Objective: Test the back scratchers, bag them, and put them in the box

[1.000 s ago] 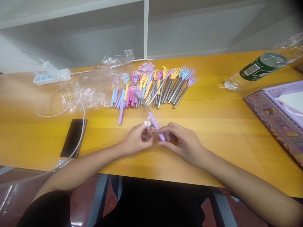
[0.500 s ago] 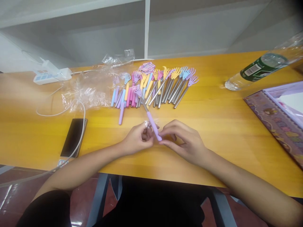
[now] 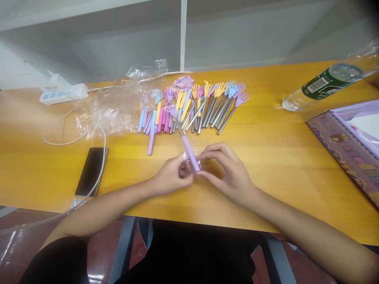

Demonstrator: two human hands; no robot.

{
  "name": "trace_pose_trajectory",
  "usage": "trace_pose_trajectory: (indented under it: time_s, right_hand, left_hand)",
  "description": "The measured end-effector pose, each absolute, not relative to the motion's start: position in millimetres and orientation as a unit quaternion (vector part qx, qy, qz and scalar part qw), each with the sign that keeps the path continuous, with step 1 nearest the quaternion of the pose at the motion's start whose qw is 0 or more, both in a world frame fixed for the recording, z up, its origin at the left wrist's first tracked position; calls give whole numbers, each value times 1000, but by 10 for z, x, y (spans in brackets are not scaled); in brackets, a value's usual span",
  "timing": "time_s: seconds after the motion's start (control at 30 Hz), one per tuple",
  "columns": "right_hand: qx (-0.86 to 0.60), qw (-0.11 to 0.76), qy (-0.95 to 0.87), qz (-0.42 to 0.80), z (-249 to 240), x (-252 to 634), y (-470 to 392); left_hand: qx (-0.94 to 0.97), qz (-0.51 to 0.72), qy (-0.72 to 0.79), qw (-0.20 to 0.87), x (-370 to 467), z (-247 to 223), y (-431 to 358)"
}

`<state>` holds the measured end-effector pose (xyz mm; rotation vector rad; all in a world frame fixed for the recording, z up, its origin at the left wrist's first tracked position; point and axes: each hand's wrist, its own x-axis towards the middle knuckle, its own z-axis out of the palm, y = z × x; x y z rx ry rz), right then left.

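A purple hand-shaped scratcher [image 3: 190, 153] with a metal rod slants between my hands, its clawed head pointing up-left toward the pile. Clear plastic film [image 3: 195, 157] is bunched around its handle. My left hand [image 3: 174, 173] is closed at the left side of the handle, fingers curled. On the other side, my right hand [image 3: 226, 169] pinches by the handle's lower end with thumb and fingertips. Beyond them lies a pile of scratchers [image 3: 219, 106] with yellow, blue, pink and purple heads, some with bare metal rods and some with coloured handles.
Crumpled clear plastic bags [image 3: 109, 118] lie left of the pile. A power strip [image 3: 65, 94], a white cable and a dark phone [image 3: 91, 171] are at the left. On the right are a water bottle [image 3: 321, 85] and a patterned purple box [image 3: 343, 146].
The clear film now shows on both sides of the purple handle. My right fingers have shifted slightly up and left along it.
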<state>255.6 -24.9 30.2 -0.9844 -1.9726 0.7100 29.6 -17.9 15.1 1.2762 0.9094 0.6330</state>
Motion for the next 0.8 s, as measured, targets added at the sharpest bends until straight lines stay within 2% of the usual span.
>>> trace_pose_trajectory:
  time_s: [0.23, 0.3, 0.5, 0.6, 0.8]
  right_hand:
    - [-444, 440, -704, 336, 200, 2525, -183]
    - [-450, 426, -700, 354, 186, 2546, -144]
    - [-479, 389, -737, 275, 146, 2632, -32]
    - [-507, 341, -750, 254, 72, 2596, 28]
    - [-556, 194, -774, 233, 144, 2340, 218]
  left_hand:
    - [605, 216, 349, 683, 354, 229, -346]
    - [596, 206, 351, 692, 372, 236, -379]
    - [639, 192, 318, 674, 308, 268, -284]
    - [657, 231, 328, 638, 242, 310, -210]
    - [549, 410, 426, 592, 56, 282, 62]
